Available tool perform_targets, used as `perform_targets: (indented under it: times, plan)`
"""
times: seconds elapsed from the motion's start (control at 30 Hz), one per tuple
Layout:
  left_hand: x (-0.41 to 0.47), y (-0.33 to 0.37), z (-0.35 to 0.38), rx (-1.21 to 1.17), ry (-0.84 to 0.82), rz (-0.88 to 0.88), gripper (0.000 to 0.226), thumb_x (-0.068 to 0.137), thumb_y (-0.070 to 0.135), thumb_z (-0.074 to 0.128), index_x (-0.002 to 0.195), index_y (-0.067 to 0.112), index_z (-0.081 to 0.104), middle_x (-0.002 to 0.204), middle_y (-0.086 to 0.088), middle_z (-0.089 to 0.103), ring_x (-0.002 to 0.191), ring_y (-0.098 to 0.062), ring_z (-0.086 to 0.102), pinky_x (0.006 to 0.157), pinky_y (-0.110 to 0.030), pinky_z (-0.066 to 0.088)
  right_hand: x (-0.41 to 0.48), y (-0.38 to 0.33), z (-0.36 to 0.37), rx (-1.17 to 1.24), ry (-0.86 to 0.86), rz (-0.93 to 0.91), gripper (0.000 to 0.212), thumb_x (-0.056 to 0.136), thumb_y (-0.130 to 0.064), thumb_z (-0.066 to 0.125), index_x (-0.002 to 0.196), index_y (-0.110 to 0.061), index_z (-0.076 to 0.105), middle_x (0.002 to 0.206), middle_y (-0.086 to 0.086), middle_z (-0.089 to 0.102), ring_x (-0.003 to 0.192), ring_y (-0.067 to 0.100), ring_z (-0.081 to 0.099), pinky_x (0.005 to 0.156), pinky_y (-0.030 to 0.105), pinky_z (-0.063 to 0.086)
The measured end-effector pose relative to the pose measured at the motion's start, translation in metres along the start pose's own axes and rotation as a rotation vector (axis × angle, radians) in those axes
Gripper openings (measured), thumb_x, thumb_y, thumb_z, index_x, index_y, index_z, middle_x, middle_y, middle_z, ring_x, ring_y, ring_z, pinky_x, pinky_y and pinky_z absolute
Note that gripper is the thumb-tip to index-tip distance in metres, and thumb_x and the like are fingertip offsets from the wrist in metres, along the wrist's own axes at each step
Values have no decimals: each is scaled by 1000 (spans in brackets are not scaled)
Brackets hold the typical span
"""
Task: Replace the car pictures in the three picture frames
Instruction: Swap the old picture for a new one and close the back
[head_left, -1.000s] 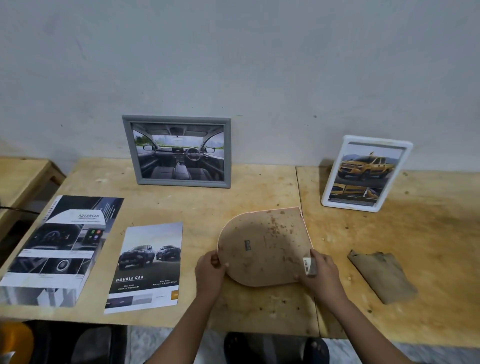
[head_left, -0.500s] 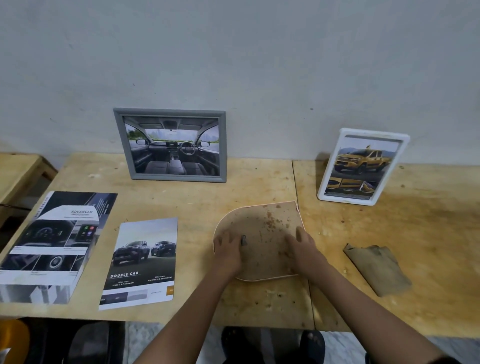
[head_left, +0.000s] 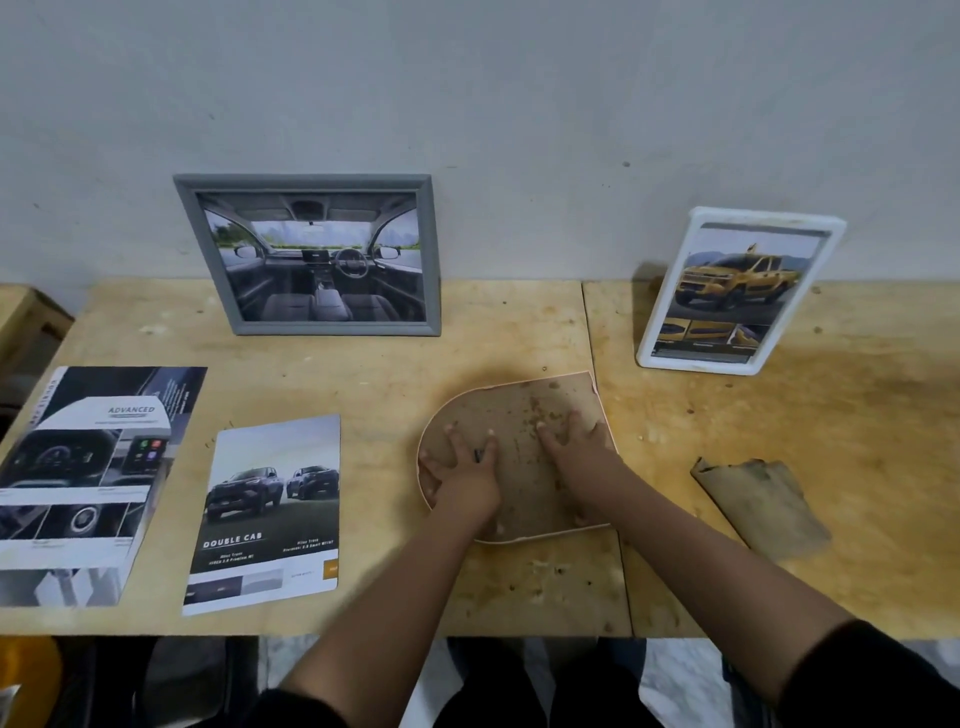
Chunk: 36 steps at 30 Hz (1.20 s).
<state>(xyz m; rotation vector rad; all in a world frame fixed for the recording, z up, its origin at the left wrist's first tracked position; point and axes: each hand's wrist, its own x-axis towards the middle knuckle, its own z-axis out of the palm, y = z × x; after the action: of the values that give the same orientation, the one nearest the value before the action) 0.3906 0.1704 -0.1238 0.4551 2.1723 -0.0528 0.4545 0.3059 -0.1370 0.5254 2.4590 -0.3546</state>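
Broadly, a wooden table fills the lower half of the view, its far edge against a plain wall; a seam splits it into two boards just right of centre. At the left end lies a large brochure, its near corner close to the front edge. A grey frame with a car-interior picture leans on the wall, with bare wood in front of it. Right of the brochure, slightly apart, lies a "Double Cab" sheet.

An arched frame lies face down near the front, its straight side along the seam. A white frame showing a yellow pickup leans on the wall at the right. Near it, well apart from the arched frame, lies a brown card scrap, with open board around it.

The left hand and the right hand both rest on the arched frame's back, fingers spread flat, gripping nothing. A small dark clip shows between the left fingers.
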Motion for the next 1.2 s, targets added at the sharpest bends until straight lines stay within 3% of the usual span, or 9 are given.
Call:
perform_targets:
  times: [0.1, 0.3, 0.5, 0.67, 0.8, 0.9, 1.0, 1.13, 1.2]
  plan:
    - [1, 1, 1, -13, -6, 3, 116, 79, 25, 73, 143, 36, -23, 145, -10, -43, 133, -54, -23, 112, -60, 14, 5, -1, -9, -27, -97, 58, 89, 87, -21, 59, 147, -41, -3, 155, 7, -23, 141, 42, -14, 111, 60, 21]
    - [4, 1, -2, -66, 38, 25, 123, 73, 18, 78, 143, 40, -20, 145, -10, -42, 132, -57, -22, 106, -64, 27, 10, -13, -11, -189, -88, 57, 99, 87, -6, 58, 147, -28, -18, 153, 20, -24, 136, 57, -10, 109, 54, 27]
    - [8, 12, -11, -112, -2, -37, 133, 68, 8, 81, 139, 43, -26, 141, -9, -48, 130, -58, -25, 101, -69, 30, 21, -5, -7, -216, -80, 12, 112, 83, -19, 67, 143, -29, -26, 151, 23, -28, 135, 58, -12, 112, 58, 16]
    - [15, 12, -7, -110, 15, -41, 133, 69, 5, 79, 138, 43, -27, 140, -10, -49, 129, -59, -26, 102, -68, 29, 20, -5, -6, -158, -128, 15, 124, 76, -12, 74, 141, -28, -30, 145, 20, -40, 129, 58, -25, 108, 63, 16]
    - [19, 11, -3, -123, 53, -21, 130, 69, -1, 77, 141, 44, -22, 141, -9, -49, 130, -58, -25, 101, -65, 34, 18, -6, -11, -136, -129, 3, 123, 75, -5, 74, 143, -29, -26, 145, 19, -40, 130, 57, -27, 108, 62, 22]
    - [14, 8, -5, -75, 86, 4, 125, 71, -2, 75, 143, 42, -17, 143, -10, -45, 134, -59, -14, 104, -62, 34, 13, -3, -16, -104, -123, -23, 119, 76, -2, 71, 145, -32, -21, 148, 15, -36, 133, 53, -26, 107, 60, 29]
    - [9, 3, -4, -42, 120, 13, 120, 72, 7, 76, 144, 41, -14, 148, -9, -38, 137, -55, -7, 108, -57, 30, 5, 9, -19, -62, -106, -70, 114, 77, -7, 72, 148, -34, -13, 152, 9, -32, 136, 46, -27, 111, 57, 24]
    - [5, -9, 5, 23, 182, 64, 120, 69, 31, 80, 148, 30, -11, 155, -9, -21, 140, -49, -4, 115, -55, 8, -9, 21, -14, -24, -42, -102, 105, 76, -8, 73, 150, -33, 3, 156, 4, -21, 142, 37, -19, 111, 51, 28]
    - [0, -18, 10, -20, 195, 100, 114, 71, 35, 77, 150, 27, -5, 157, -6, -17, 141, -46, -11, 115, -53, 13, -15, 21, -9, -16, 15, -119, 92, 79, -8, 69, 149, -28, 14, 159, 5, -10, 144, 35, -9, 112, 48, 29]
